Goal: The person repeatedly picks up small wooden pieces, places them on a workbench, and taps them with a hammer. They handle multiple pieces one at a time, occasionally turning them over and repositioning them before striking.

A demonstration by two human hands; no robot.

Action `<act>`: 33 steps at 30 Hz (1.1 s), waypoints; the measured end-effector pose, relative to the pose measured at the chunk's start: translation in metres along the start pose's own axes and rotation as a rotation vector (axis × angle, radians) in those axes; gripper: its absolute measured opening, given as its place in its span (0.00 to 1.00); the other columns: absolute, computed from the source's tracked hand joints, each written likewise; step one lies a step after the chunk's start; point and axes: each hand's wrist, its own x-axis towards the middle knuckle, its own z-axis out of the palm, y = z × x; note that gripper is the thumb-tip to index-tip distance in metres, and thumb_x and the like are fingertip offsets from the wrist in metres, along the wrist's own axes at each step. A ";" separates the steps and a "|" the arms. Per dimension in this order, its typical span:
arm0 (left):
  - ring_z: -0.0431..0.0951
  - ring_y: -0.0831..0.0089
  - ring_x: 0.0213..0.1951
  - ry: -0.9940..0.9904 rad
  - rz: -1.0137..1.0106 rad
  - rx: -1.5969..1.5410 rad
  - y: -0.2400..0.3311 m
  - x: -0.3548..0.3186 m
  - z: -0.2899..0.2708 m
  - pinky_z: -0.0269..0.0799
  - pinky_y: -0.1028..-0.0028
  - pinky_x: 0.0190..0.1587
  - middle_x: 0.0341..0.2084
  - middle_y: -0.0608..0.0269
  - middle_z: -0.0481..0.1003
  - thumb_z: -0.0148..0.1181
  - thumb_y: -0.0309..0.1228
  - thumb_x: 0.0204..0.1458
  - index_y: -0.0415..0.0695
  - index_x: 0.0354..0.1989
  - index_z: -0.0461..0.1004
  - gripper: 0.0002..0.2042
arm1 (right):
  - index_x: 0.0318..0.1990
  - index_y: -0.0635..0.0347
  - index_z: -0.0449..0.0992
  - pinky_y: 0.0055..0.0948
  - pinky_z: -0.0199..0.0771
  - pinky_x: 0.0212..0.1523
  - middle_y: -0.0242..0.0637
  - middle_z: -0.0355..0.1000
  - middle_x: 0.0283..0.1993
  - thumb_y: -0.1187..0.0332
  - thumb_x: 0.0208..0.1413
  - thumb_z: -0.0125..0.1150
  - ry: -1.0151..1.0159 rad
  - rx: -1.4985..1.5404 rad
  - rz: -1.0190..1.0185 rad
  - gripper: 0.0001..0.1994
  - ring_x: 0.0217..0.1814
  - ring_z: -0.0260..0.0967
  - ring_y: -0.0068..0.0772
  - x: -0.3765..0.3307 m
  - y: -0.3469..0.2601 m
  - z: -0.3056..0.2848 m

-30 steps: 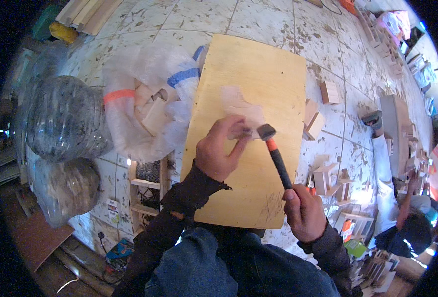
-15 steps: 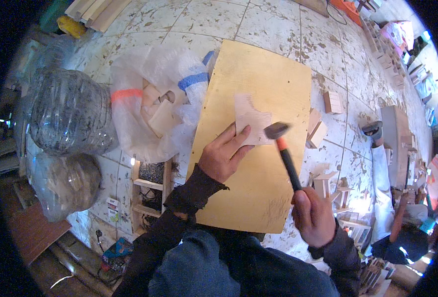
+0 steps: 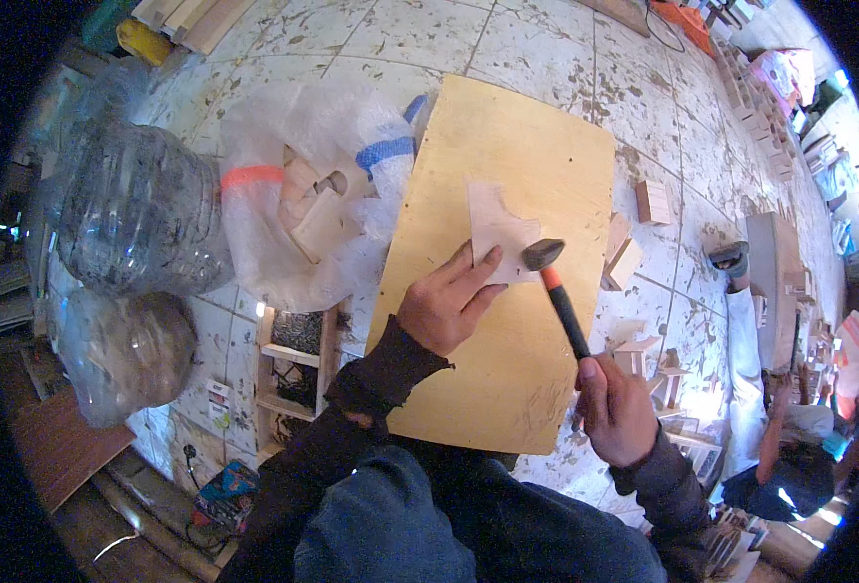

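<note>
A pale, thin wooden piece (image 3: 495, 233) with a curved notch lies on a yellow board (image 3: 488, 379) in front of me. My left hand (image 3: 444, 299) grips its near edge, thumb and fingers pinching it. In my right hand (image 3: 616, 410) is a hammer (image 3: 567, 316) with a black and orange handle, fingers wrapped round the lower end. The hammer's dark head is at the wooden piece's right edge; whether it touches cannot be made out. Any nail there is too small to see.
Left of the board sits a white sack (image 3: 254, 219) of wooden pieces, beside large clear plastic bags (image 3: 138, 214). A wooden box (image 3: 293, 355) holds nails in compartments. Small wooden blocks (image 3: 654, 202) lie to the right on the tiled floor. Another person (image 3: 789, 457) sits at far right.
The view has shifted slightly. Both hands keep their grips, and the hammer's head remains close to the wooden piece's right edge, looking sharper now.
</note>
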 end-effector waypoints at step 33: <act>0.74 0.73 0.39 0.523 -0.734 -0.472 -0.023 -0.077 -0.052 0.68 0.73 0.44 0.37 0.59 0.77 0.45 0.35 0.64 0.38 0.52 0.68 0.15 | 0.28 0.56 0.65 0.24 0.52 0.12 0.27 0.57 0.15 0.51 0.69 0.38 -0.016 0.868 0.321 0.22 0.11 0.53 0.21 0.033 0.072 0.067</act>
